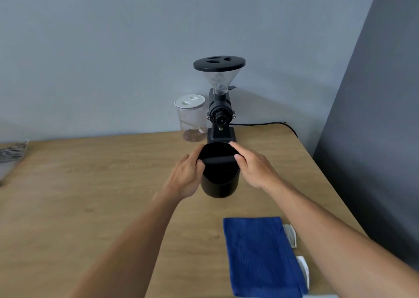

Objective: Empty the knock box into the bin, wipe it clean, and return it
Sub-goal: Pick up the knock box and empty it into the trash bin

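A black round knock box [219, 185] with a bar across its top stands on the wooden table [90, 184], just in front of the coffee grinder. My left hand [187, 175] grips its left rim and the bar's left end. My right hand [252, 164] grips the right rim, with the thumb on the bar's right end. The inside of the box is too dark to make out. A folded blue cloth [260, 254] lies flat on the table nearer to me, on the right. No bin is in view.
A black coffee grinder [220, 112] with a clear hopper stands at the back by the wall, its cable [272, 123] trailing right. A clear jar [192, 118] with a white lid sits to its left. The table's right edge runs beside a grey wall [374, 116]. Small white packets [291, 235] lie by the cloth.
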